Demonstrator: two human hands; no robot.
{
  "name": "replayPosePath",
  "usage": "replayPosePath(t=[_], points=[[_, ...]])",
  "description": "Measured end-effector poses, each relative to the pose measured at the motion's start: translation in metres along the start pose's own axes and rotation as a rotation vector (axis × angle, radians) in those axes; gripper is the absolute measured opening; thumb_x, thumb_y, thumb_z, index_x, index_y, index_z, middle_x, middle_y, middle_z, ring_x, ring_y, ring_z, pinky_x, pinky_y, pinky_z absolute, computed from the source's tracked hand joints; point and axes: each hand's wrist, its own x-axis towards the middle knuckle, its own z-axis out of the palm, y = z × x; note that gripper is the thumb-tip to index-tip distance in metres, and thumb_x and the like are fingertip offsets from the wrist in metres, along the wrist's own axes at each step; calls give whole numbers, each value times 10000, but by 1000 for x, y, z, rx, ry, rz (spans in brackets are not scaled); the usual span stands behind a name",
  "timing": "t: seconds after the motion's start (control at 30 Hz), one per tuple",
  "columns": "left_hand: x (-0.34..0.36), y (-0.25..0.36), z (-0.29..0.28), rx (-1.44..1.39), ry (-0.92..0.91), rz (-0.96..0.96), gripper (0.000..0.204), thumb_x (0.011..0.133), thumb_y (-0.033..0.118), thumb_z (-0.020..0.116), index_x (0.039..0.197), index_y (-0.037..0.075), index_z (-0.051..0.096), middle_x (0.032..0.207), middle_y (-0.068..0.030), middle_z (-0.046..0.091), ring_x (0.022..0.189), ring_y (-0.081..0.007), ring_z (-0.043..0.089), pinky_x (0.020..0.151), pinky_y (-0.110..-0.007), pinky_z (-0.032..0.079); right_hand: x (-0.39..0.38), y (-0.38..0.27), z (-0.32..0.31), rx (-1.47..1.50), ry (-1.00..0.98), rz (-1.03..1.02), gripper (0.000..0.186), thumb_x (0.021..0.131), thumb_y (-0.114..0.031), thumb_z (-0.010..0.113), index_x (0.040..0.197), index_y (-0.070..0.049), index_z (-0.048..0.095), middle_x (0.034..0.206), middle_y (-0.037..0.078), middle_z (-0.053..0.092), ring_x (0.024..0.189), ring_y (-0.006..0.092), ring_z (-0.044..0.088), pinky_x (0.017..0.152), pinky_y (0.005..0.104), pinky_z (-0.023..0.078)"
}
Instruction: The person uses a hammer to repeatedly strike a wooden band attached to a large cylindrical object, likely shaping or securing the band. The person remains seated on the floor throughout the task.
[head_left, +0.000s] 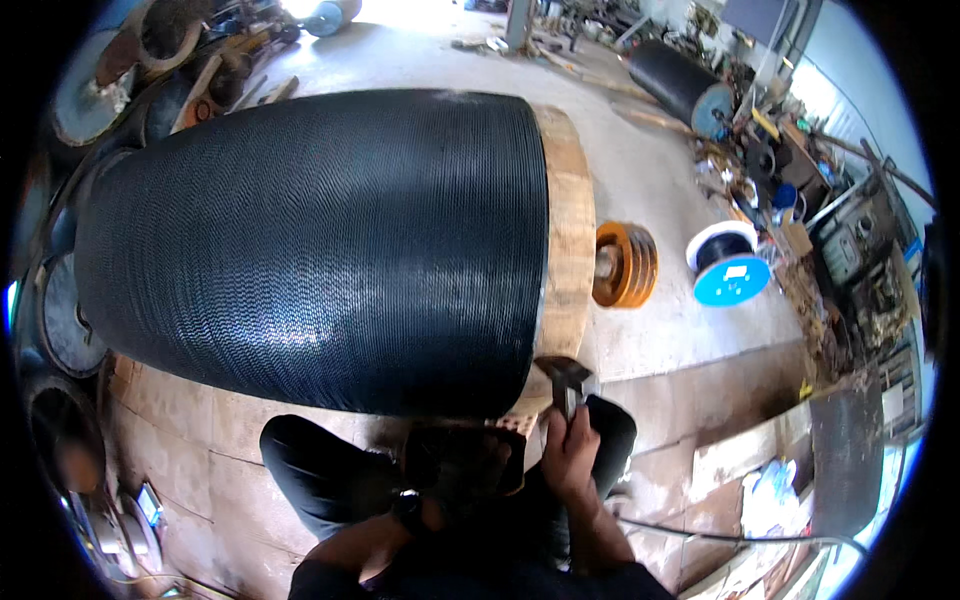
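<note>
A large roller (330, 250) with a black, finely ribbed surface lies across in front of my knees. A tan band (570, 210) rings its right end. My right hand (570, 455) is closed around a hand tool with a wide dark blade and a metal shank (566, 390). That blade is up at the lower edge of the tan band; whether it touches cannot be told. My left hand (436, 515), below a watch-like band on the wrist, reaches into shadow beside a dark rectangular thing (463, 460). Its fingers are too dark to make out.
An orange grooved pulley (628, 265) sits on the roller's shaft. Beyond stands a blue-and-white spool (733, 275). Another black roller (680, 88) lies far right near cluttered parts. Metal drums (75, 320) crowd the left. A cable (740, 538) runs along the floor at right.
</note>
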Motion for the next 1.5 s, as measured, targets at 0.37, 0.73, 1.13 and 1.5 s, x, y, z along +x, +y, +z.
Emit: replayPosePath(t=[0.37,0.73,1.13,1.5], points=[[117,-50,-105,298,529,222,427,797,62,659,1216,55,574,1044,-128,600,840,-258,611,672,-390,515,8,-8,-7,151,-16,1,140,929,-52,521,991,64,570,753,179,642,665,263,667,618,357,523],[163,-78,-142,443,584,208,422,774,-7,657,1176,89,576,1086,-108,606,935,-307,592,808,-458,489,20,-12,-23,293,-43,-139,211,920,-88,616,1055,64,560,724,161,621,636,216,641,574,346,499],[183,-87,-147,582,678,203,292,842,-21,640,1111,82,588,1070,-126,559,899,-289,596,743,-411,531,-6,17,1,194,5,78,148,920,-87,658,963,7,552,717,209,626,592,329,620,538,378,472],[124,-13,-53,-7,500,153,361,826,-48,649,1168,17,555,963,-129,662,894,-294,634,825,-420,486,-4,14,-15,292,-33,153,199,944,-137,648,897,20,536,661,204,595,543,259,589,514,363,449]])
